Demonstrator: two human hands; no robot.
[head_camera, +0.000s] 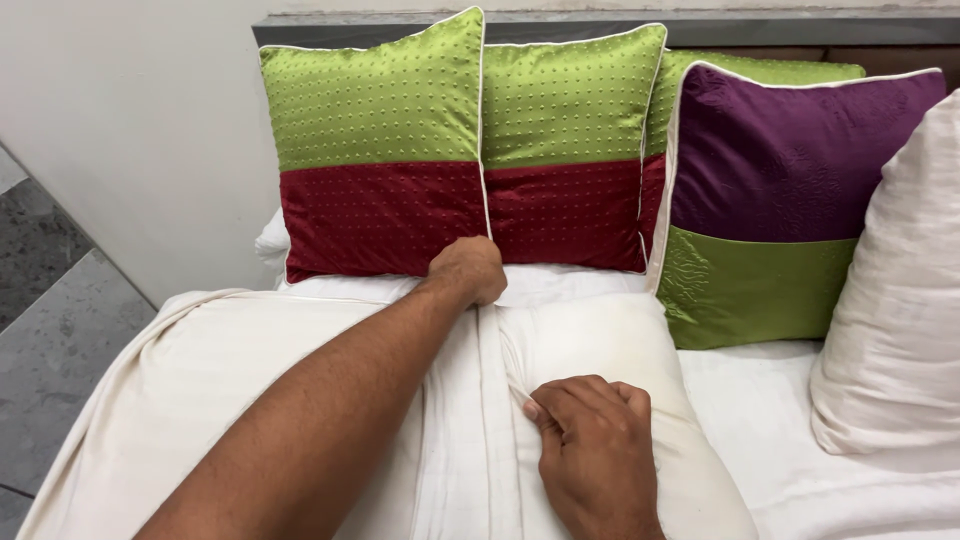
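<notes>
Head cam looking down: left hand (468, 268) is fisted tight around the top end of a cream pillowcase (300, 390), right up under the green-and-maroon cushion (380, 150). Right hand (595, 450) sits lower down, fingers curled shut and pinching the fold of the same cloth, with the white pillow (600, 345) lying just to the right of that pinch. My guess at the risk: the pinch is shallow, so a hard tug could slip the fold free, and the upper fist could knock the cushions leaning right above it.
</notes>
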